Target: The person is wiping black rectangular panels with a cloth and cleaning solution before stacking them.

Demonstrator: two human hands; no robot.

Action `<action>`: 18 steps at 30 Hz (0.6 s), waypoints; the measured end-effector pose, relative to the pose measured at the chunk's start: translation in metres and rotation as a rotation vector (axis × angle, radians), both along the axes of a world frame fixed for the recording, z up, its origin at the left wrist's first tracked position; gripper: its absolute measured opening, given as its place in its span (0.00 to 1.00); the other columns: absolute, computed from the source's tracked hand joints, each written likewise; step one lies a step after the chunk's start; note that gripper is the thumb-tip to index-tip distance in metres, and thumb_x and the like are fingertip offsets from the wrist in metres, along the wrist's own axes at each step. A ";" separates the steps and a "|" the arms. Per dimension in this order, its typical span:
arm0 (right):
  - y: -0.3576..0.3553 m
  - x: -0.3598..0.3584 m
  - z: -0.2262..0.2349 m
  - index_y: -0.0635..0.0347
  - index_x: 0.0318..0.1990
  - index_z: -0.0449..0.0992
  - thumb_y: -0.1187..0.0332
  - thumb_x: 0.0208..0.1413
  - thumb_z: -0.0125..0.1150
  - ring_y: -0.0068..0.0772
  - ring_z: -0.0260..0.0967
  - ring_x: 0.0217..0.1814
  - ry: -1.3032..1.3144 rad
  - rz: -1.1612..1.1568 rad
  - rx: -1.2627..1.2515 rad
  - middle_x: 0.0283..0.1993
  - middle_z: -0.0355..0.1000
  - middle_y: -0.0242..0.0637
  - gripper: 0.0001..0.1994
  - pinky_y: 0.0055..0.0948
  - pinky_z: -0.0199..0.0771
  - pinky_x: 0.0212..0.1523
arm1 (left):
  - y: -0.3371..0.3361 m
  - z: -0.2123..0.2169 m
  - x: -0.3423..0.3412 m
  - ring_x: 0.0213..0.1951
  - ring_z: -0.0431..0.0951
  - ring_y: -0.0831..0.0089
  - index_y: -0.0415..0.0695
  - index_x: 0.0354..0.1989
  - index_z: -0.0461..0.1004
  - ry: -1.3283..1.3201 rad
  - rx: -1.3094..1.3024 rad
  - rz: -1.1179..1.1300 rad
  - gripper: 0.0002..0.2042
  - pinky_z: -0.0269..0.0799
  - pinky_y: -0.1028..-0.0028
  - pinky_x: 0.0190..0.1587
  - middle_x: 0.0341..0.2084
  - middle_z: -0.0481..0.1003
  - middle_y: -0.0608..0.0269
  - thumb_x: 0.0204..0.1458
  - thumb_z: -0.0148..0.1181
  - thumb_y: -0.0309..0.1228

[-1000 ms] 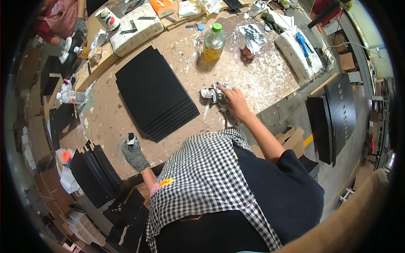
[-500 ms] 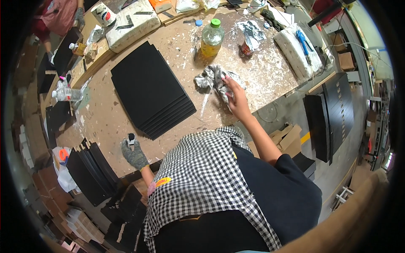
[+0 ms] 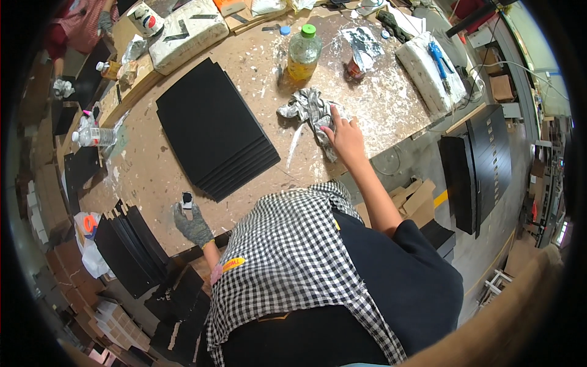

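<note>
My bare right hand (image 3: 348,142) is at the right side of a crumpled, stained white-and-grey rag (image 3: 313,113) on the workbench. Its index finger is stretched over the cloth and the thumb stands apart. My left hand (image 3: 194,226), in a grey glove, is closed near the front edge of the bench. It grips a small object with a black end and a pale, shiny body (image 3: 187,200); the glove hides the rest. Between my hands, farther back, lies a fanned stack of black panels (image 3: 214,125).
Behind the rag stand a green-capped bottle of yellow liquid (image 3: 304,54) and a paint-smeared red can (image 3: 354,68). A blue tool (image 3: 438,60) rests on a white block at right. Upright black boards (image 3: 131,248) stand at lower left. Another person's gloved hand (image 3: 104,23) shows far left.
My right hand has shifted its grasp on the rag; its fingers are now straighter and lie over the cloth's right side. My left hand stays nearly in place. The whole view has moved slightly.
</note>
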State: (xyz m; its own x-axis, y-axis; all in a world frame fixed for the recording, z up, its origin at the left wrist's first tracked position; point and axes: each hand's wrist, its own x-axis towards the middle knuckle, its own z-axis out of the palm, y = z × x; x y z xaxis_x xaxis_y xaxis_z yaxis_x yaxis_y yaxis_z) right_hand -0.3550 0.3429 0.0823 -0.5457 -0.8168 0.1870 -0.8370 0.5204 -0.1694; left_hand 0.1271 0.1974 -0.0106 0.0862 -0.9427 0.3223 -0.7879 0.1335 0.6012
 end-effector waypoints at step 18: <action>-0.008 0.000 0.032 0.37 0.69 0.66 0.69 0.55 0.66 0.50 0.55 0.70 -0.244 0.209 -0.322 0.68 0.64 0.38 0.33 0.45 0.55 0.68 | 0.000 0.033 -0.019 0.55 0.75 0.65 0.35 0.62 0.66 0.522 0.190 0.071 0.27 0.69 0.67 0.60 0.53 0.75 0.52 0.52 0.65 0.19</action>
State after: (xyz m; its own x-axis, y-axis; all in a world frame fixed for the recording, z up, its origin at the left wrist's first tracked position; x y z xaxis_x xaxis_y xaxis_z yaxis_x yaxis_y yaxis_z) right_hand -0.3555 0.3349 0.1142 -0.4350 -0.8355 0.3356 -0.8340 0.2333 -0.5000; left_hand 0.1085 0.1974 0.0222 0.2546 -0.9660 0.0446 -0.3819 -0.0581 0.9224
